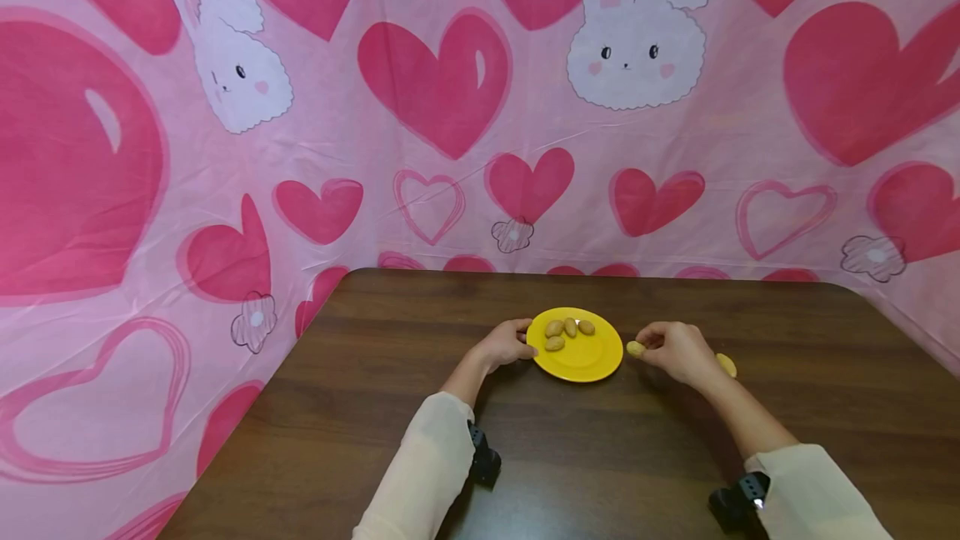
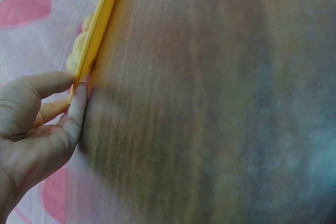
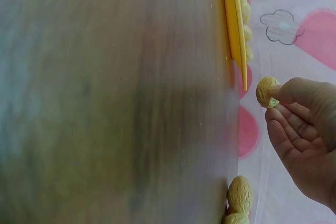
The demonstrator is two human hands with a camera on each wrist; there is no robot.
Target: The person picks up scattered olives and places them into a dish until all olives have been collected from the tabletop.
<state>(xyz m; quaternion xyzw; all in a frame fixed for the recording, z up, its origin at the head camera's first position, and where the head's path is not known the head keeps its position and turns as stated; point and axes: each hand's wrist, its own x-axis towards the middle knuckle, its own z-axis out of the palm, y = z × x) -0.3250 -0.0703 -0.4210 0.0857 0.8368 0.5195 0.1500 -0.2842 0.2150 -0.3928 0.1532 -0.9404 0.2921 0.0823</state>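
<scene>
A yellow plate stands on the table, with several wrinkled tan nuts, walnut-like in their shells, gathered toward its left and back. My left hand grips the plate's left rim, thumb on one side and fingers on the other in the left wrist view. Just right of the plate, my right hand pinches one more nut between thumb and fingertips. That nut is held above the table, apart from the rim. Other nuts lie on the table beyond my right wrist, partly hidden by it in the head view.
The brown wooden table reaches back to a pink cloth printed with hearts and rabbits. This cloth hangs behind the table and along its left side. Each wrist bears a small black camera.
</scene>
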